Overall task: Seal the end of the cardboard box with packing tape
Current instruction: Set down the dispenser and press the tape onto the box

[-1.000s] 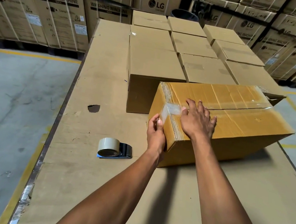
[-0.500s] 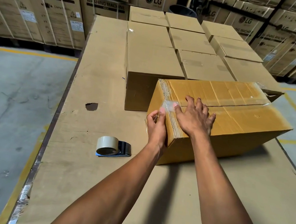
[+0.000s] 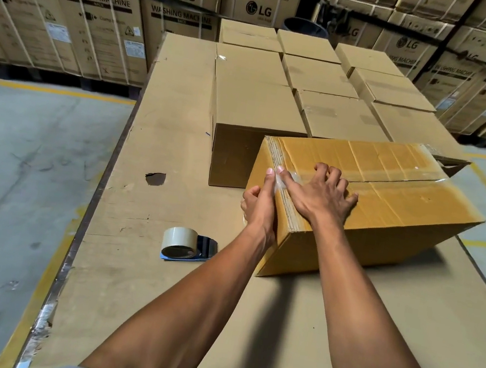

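- Cardboard sheeting covered the bench (image 3: 292,333); plain sealed cartons (image 3: 256,104) stood in rows at its far end, with printed washing-machine cartons stacked beyond.
- Task box (image 3: 389,212), yellower than the rest, lay near the bench's right edge, skewed, its near end pointing toward the left edge. Clear tape already ran along the top seam.
- Right hand (image 3: 322,195) lay flat on the box top beside the near edge, fingers spread and not gripping, thumb pressing the tape strip (image 3: 286,181) where it turned over the edge.
- Left hand (image 3: 259,202) was against the near end face, thumb and forefinger pinched on the strip's loose tail; the other fingers were partly hidden, so I could not tell their curl.
- Tape dispenser (image 3: 183,244) rested on the bench near the left edge, apart from both hands, unused.
- Judged step: folding the tail down over the end, late in the seal.
- Next move would call for the left hand to draw the tail taut down the end face, then rub it flat without wrinkles.
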Motion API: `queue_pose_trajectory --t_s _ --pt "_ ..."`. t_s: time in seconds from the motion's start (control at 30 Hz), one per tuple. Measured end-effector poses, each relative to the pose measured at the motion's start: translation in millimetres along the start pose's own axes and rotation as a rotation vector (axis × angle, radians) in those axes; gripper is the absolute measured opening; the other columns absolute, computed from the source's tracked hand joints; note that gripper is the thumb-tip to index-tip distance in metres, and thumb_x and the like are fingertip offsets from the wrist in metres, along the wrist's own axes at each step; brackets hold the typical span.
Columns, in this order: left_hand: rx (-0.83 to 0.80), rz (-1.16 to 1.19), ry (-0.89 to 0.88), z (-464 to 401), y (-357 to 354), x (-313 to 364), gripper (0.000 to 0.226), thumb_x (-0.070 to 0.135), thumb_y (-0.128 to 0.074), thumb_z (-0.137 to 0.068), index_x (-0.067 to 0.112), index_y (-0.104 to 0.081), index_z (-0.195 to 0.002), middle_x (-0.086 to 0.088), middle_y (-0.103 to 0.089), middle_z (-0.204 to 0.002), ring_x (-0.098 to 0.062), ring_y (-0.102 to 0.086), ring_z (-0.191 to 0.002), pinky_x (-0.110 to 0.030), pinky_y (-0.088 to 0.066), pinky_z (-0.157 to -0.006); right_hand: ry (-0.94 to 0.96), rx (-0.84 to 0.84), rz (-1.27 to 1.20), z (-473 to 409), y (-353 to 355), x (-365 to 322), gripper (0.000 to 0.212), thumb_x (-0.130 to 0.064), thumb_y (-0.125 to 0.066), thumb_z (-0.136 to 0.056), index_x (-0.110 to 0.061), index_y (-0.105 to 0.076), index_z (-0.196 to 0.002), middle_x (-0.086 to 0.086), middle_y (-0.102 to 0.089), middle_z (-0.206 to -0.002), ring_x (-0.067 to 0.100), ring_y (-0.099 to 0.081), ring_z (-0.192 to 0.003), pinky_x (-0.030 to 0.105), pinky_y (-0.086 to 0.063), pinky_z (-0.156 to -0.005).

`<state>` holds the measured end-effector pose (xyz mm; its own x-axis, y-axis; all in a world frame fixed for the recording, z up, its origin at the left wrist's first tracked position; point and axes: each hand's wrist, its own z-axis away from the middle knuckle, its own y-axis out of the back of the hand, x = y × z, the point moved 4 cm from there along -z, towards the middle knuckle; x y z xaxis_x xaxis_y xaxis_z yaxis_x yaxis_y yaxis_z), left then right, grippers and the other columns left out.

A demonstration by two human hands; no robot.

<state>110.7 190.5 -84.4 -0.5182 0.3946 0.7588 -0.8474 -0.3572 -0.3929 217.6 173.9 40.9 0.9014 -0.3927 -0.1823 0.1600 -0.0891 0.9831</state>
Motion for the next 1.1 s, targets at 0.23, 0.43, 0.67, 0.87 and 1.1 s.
queue_pose_trajectory --t_s 0.23,0.43,0.67,0.87,1.1 --pt "-0.001 0.092 0.042 -12.3 9.1 -10.1 0.046 0.071 -0.081 -0.082 0.039 -0.068 -0.113 -0.010 -0.076 -0.134 -0.034 -0.077 -0.123 -0.060 -0.064 -0.108 -0.031 0.021 -0.029 -13.6 -9.5 -5.9 0.058 -0.068 -0.035 -0.099 -0.038 -0.038 -0.148 0.012 -0.039 -0.155 0.037 -0.038 -0.143 0.067 -0.025 -0.115" --pt "0.055 0.046 0.063 -4.5 25.3 -10.0 0.005 0.029 -0.070 -0.114 0.031 -0.073 -0.111 -0.012 -0.077 -0.135 -0.035 -0.074 -0.127 -0.055 -0.062 -0.114 -0.051 0.065 -0.054 -13.0 -9.3 -6.4 0.041 -0.047 -0.045 -0.106 -0.040 -0.041 -0.146 0.011 -0.040 -0.154 0.036 -0.039 -0.143 0.069 -0.025 -0.116" --pt "-0.027 0.093 0.075 -1.4 14.3 -21.6 0.092 0.096 -0.085 -0.065 0.031 -0.069 -0.129 -0.012 -0.073 -0.141 -0.035 -0.076 -0.126 -0.060 -0.063 -0.110 -0.051 0.055 -0.054 -10.7 -7.1 -0.6 0.085 -0.086 -0.029 -0.090 -0.027 -0.042 -0.150 0.011 -0.040 -0.157 0.038 -0.038 -0.145 0.067 -0.023 -0.117" --pt "-0.019 0.053 0.000 -2.3 23.7 -27.3 0.010 0.044 -0.069 -0.111 0.036 -0.070 -0.117 -0.007 -0.074 -0.137 -0.031 -0.073 -0.128 -0.058 -0.059 -0.117 -0.019 0.065 -0.073 -11.1 -11.5 -1.4 0.045 -0.053 -0.044 -0.105 -0.037 -0.040 -0.147 0.010 -0.040 -0.157 0.037 -0.038 -0.145 0.069 -0.024 -0.118" --pt "-0.157 0.105 0.017 5.2 11.9 -24.5 0.096 0.097 -0.084 -0.066 0.036 -0.063 -0.136 -0.012 -0.065 -0.149 -0.033 -0.073 -0.132 -0.060 -0.060 -0.114 0.033 -0.102 -0.075 -9.7 -4.3 6.4 0.106 -0.094 -0.024 -0.085 -0.023 -0.025 -0.164 0.010 -0.023 -0.171 0.040 -0.023 -0.157 0.065 -0.012 -0.125"
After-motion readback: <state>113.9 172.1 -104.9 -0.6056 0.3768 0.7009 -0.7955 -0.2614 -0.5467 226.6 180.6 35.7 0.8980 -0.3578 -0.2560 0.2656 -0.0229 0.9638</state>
